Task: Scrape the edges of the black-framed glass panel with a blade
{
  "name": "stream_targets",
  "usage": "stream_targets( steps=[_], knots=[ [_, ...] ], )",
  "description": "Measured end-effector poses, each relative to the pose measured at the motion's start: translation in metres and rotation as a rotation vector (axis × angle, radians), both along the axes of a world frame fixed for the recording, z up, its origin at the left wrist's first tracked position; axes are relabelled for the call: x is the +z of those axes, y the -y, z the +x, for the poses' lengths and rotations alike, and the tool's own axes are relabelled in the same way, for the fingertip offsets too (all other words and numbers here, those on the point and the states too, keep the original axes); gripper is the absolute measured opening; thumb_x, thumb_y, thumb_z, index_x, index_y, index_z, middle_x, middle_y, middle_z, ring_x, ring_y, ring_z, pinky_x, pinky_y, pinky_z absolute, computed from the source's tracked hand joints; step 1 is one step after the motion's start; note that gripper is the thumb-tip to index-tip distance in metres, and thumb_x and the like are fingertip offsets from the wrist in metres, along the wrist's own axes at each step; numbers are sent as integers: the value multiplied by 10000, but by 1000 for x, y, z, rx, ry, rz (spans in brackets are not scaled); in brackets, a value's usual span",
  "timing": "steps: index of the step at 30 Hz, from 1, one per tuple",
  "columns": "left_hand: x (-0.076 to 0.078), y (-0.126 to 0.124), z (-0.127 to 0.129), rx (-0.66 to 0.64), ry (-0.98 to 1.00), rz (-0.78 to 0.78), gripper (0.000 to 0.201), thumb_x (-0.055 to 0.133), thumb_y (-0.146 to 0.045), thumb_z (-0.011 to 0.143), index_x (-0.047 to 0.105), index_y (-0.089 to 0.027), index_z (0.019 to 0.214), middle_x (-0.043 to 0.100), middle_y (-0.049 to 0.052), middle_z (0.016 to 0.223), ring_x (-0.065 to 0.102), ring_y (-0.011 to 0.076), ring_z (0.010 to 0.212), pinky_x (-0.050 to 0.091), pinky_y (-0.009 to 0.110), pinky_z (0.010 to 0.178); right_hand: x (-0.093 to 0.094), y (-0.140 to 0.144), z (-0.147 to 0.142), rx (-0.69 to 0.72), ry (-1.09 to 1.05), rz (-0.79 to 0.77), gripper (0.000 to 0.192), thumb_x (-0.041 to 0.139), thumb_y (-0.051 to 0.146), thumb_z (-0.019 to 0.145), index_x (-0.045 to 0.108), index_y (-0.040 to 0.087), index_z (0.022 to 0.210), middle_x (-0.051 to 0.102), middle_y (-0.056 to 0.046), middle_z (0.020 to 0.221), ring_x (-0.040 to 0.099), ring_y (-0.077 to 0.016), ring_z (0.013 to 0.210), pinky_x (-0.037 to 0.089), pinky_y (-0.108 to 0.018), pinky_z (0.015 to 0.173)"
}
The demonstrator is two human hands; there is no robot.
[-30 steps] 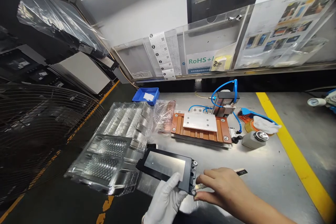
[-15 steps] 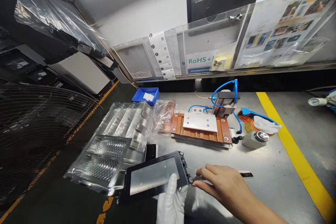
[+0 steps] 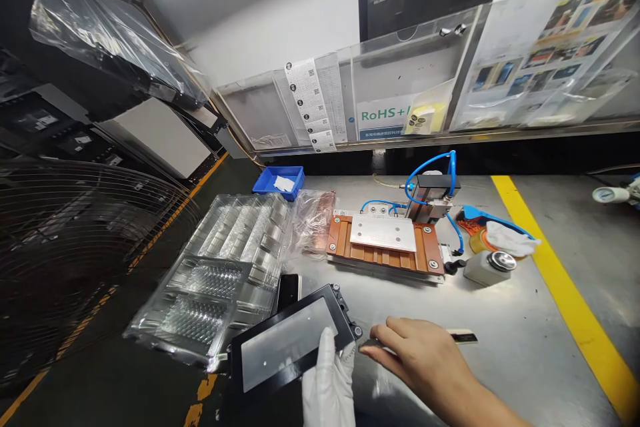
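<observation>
From my remote seat I look down on a steel surface [image 3: 505, 313] crossed by a yellow stripe [image 3: 560, 287] on the right. Clear trays [image 3: 260, 248] are stacked at its left end. An orange fixture [image 3: 423, 255] topped by a white plate [image 3: 383, 233] sits farther back, blue hoses [image 3: 429, 155] looping behind it. The black-framed panel [image 3: 285, 343] is tilted at the near edge, in front of the trays, in my gloved left hand [image 3: 327, 373]: thumb on the face, fingers mostly hidden. My bare right hand [image 3: 420, 353] is curled narrow beside the panel's right corner. A blue bin [image 3: 260, 181] stands behind the trays, a bottle [image 3: 484, 272] to the fixture's right. Smallest is the thin tool [image 3: 464, 337] pinched in my right hand, its tip near the panel's corner; whether they touch, I cannot tell.
</observation>
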State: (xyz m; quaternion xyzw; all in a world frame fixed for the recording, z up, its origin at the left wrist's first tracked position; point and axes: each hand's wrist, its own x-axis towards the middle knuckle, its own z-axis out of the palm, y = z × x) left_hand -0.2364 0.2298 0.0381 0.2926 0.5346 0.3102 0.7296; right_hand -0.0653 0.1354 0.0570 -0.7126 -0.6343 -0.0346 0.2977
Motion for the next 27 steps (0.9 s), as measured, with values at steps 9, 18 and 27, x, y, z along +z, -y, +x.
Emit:
stream_targets(
  steps=[9,18,27],
  knots=[
    [19,5,25,-21,-3,37,393,824,-194,579,722,-131,952,786,112,1003,723,309,987,650,336,833,14,3,13,31,74,-146,411,886,387,784,530,216,896,537,38,734,580,-214,582,335,-351,504],
    [39,0,28,-41,50,-68,314,777,-233,658,704,-130,946,777,114,1021,718,274,1016,657,315,805,14,-1,12,43,202,-91,368,533,461,1039,516,219,762,508,16,659,553,-201,510,308,-359,459],
    [17,1,17,-141,45,-16,310,790,-160,621,739,-165,927,793,84,1007,690,295,1084,599,316,961,16,-2,9,0,254,-81,448,942,341,695,513,218,737,503,35,651,538,-197,503,305,-355,465]
  ],
)
